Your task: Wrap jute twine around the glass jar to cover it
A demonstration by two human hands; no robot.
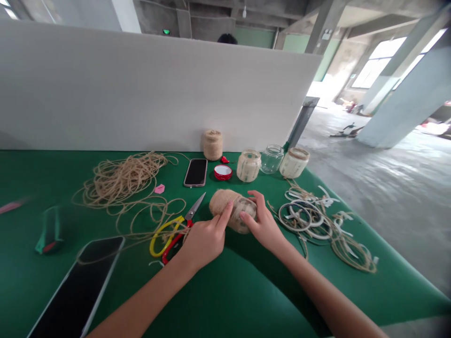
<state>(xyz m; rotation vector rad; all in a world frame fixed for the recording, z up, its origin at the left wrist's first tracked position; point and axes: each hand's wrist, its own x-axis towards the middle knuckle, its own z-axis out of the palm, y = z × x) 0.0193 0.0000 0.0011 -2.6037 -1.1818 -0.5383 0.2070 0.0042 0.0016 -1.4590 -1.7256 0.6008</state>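
A glass jar (235, 210), partly wrapped in jute twine, lies on its side on the green table (225, 291). My left hand (205, 239) has its index finger stretched out and pressed on the jar's wrapped part, the other fingers curled. My right hand (261, 224) wraps round the jar's bare glass end and grips it. A strand of twine runs from the loose pile of twine (125, 180) at the left toward the jar. Scissors with red and yellow handles (176, 230) lie just left of my left hand.
At the back stand a fully wrapped jar (213, 144), two partly wrapped jars (248, 165) (294, 162), a bare glass jar (272, 158) and a red lid (223, 172). A phone (196, 172), a second phone (79, 286), tape backing scraps (319, 220) and a white partition (141, 89) surround them.
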